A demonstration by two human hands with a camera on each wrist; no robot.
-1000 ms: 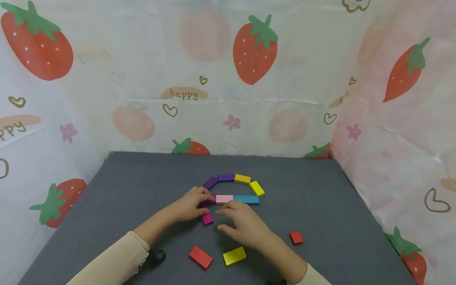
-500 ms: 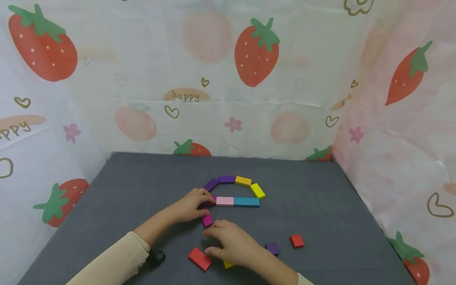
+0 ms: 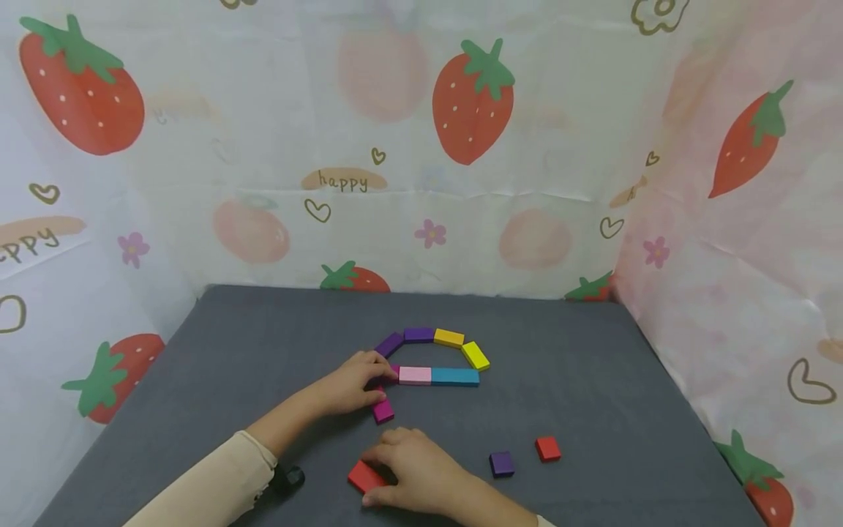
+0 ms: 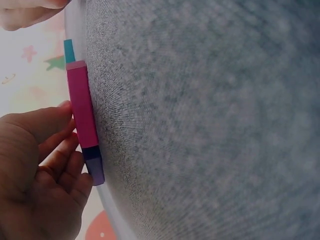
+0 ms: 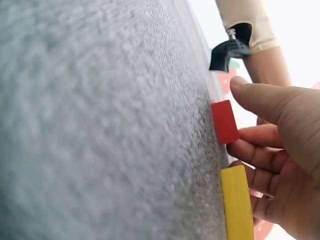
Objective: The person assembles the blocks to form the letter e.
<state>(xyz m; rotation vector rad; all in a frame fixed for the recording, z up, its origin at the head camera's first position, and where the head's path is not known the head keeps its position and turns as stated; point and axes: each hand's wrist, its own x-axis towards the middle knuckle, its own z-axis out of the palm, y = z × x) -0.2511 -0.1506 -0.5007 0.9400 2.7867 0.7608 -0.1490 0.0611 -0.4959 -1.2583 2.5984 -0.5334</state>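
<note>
My left hand [image 3: 352, 380] rests at the left end of an arrangement of blocks, its thumb touching a magenta block [image 3: 383, 411]. In the left wrist view, its loosely bent fingers reach a purple block [image 4: 95, 171]. Low in front, my right hand [image 3: 421, 476] surrounds a red block [image 3: 364, 477] lying on the table. The right wrist view shows a gap between thumb and red block [image 5: 225, 122], while the fingers are close against its other side. A yellow block [image 5: 237, 202] lies below that hand, hidden in the head view.
Purple [image 3: 419, 335], orange [image 3: 449, 338] and yellow blocks [image 3: 476, 356] form an arch behind a row of pink [image 3: 415, 376] and blue [image 3: 456, 377] blocks. A small purple block [image 3: 502, 464] and a small red block [image 3: 548, 449] lie front right on the grey cloth [image 3: 626, 380].
My right hand has come from beside the pink block down and leftward to the red block, covering the yellow one. The small purple block has come into sight. My left hand stays put.
</note>
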